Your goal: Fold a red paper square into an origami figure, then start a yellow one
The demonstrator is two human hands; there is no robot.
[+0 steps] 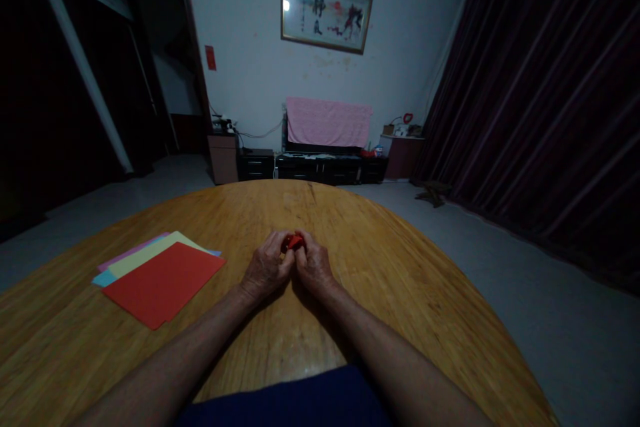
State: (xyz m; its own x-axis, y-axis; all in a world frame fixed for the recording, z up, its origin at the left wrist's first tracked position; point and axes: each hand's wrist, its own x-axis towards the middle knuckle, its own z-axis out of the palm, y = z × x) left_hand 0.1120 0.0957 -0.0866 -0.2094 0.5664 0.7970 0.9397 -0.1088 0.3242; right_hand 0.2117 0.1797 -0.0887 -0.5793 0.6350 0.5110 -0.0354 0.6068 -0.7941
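Observation:
A small piece of folded red paper (295, 242) is held between my two hands, over the middle of the round wooden table (280, 353). My left hand (267, 265) is closed on its left side, with thumb and fingers pinching it. From the right, my right hand (315, 263) grips the same paper, its fingers curled round. Most of the paper is hidden by my fingers; a pointed red part shows between them. To the left of my left hand lies a fanned stack of coloured sheets, with a red sheet (165, 283) on top and a pale yellow sheet (145, 257) under it.
Beyond the table's far edge stands a low black cabinet (320, 169) with a pink cloth (329, 122) draped over a screen-like shape. A framed picture (327, 11) hangs on the wall. Dark curtains (540, 113) cover the right side. A small wooden stool (433, 192) is on the floor.

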